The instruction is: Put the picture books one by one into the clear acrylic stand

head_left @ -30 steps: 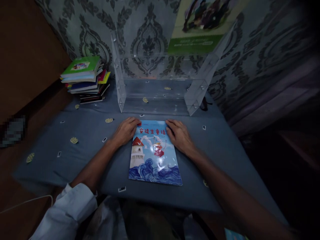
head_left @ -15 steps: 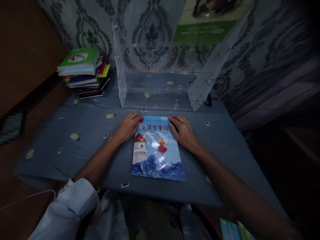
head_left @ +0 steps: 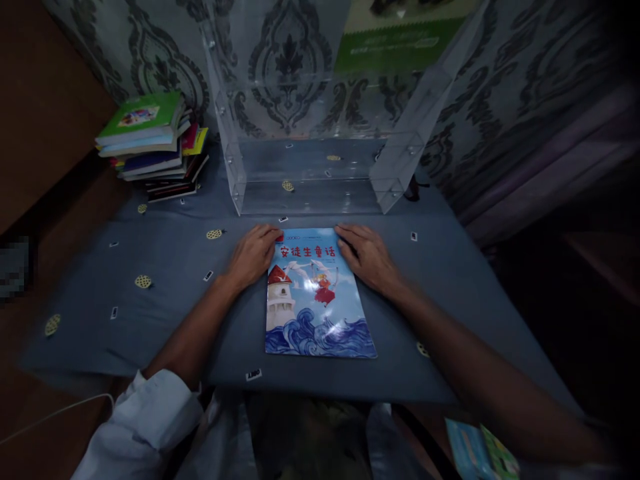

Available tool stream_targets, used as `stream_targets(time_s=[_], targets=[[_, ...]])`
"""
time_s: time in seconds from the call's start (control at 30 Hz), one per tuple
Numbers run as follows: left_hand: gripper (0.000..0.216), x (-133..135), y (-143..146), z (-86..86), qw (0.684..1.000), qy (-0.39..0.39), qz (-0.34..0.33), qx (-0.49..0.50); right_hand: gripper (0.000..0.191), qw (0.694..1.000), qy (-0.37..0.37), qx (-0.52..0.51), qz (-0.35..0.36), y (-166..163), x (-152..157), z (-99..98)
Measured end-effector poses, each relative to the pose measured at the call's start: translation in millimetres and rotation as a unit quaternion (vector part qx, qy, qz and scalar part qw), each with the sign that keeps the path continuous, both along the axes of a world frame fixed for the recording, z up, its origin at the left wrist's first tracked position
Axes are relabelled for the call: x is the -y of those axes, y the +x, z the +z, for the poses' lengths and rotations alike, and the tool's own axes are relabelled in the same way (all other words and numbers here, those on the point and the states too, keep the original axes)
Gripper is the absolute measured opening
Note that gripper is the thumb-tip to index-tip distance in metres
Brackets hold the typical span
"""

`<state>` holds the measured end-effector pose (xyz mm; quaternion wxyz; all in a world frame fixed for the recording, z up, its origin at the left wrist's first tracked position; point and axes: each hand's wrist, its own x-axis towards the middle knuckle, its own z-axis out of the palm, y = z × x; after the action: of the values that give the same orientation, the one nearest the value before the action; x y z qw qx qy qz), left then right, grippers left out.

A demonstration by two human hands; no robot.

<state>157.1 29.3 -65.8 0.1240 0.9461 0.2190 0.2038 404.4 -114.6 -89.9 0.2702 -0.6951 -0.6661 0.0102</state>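
Observation:
A thin blue picture book [head_left: 320, 313] lies flat on the cloth-covered table, front cover up. Its cover carries red Chinese characters, a red-roofed white tower, a figure in red and dark blue waves. My left hand [head_left: 255, 255] is closed at the book's upper left corner, fingertips on the edge. At the upper right corner my right hand [head_left: 369, 259] grips the edge, its fingers fairly straight and its thumb beside the cover. How far the fingertips reach under the book is hidden.
Behind the book stands a clear acrylic rack [head_left: 305, 197], with a green-banded book [head_left: 395, 47] high in it. A stack of books [head_left: 150, 143] sits at the back left. Colourful books [head_left: 473, 447] show below the table's front edge. A white cable [head_left: 60, 410] runs at lower left.
The view has shifted slightly, so the rack and book stack sit further left in the picture. Both hands stay at the book's upper corners, and the book still lies flat.

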Motion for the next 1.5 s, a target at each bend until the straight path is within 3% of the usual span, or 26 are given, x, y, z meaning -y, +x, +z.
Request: stream_targets(time_s=[0.53, 0.97, 1.5], targets=[[0.032, 5, 2, 4.1, 1.0, 0.0, 0.016, 0.005, 0.04, 1.0, 0.015, -0.004, 0.005, 1, 4, 5.4], [0.034, 10, 5, 4.0, 0.997, 0.058, 0.001, -0.057, 0.033, 1.0, 0.027, 0.004, -0.002, -1, 3, 7.0], [0.048, 25, 56, 6.7, 0.989, 0.046, -0.089, -0.112, 0.033, 0.999, 0.031, 0.014, -0.003, -2, 2, 7.8]])
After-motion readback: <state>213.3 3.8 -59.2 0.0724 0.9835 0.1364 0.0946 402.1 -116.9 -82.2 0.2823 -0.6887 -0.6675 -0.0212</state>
